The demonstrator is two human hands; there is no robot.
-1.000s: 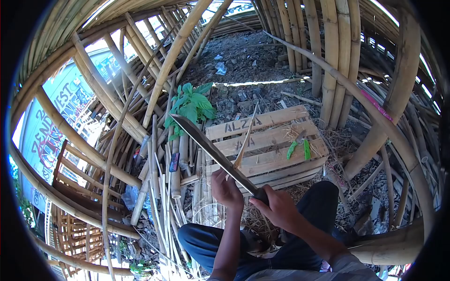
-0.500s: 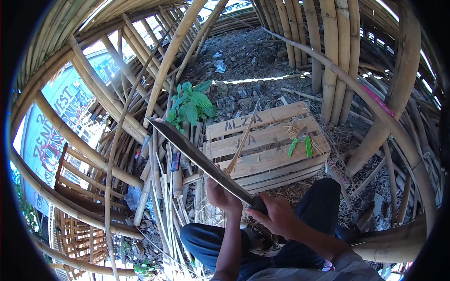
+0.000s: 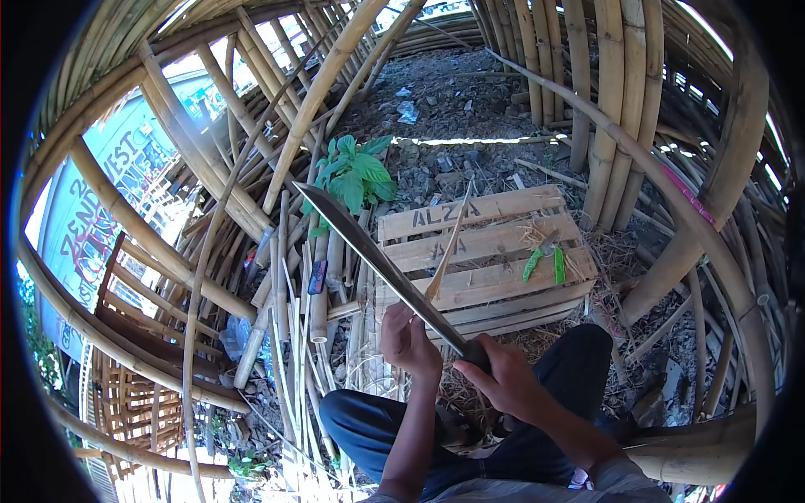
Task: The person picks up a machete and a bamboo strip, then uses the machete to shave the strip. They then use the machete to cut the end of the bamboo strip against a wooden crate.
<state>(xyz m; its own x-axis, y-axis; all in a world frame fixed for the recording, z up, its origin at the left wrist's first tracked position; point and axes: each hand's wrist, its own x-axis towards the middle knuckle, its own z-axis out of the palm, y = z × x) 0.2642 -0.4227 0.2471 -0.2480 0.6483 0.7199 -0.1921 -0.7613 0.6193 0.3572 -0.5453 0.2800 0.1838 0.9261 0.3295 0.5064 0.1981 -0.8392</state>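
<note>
A long machete [image 3: 377, 261] slants from the centre up to the left, its dark handle in my right hand [image 3: 506, 377]. My left hand [image 3: 411, 339] is closed near the blade's lower part, its fingers pinched round the lower end of a thin pale bamboo strip [image 3: 451, 247]. The strip points up and away, passing behind the blade. Beyond both hands lies a slatted wooden crate [image 3: 495, 251] with black letters on it. A green-handled tool [image 3: 559, 264] rests on the crate's right side.
Bamboo poles [image 3: 319, 289] and thin strips lie on the left, with a phone-like object [image 3: 318, 277] on them. A leafy green plant [image 3: 356, 178] grows behind the crate. A long curved pole [image 3: 620, 134] crosses the right side. My bent knees are below.
The machete, both hands and the strip appear slightly further right in the view. The crate and surroundings have also shifted a little right. Both holds remain the same.
</note>
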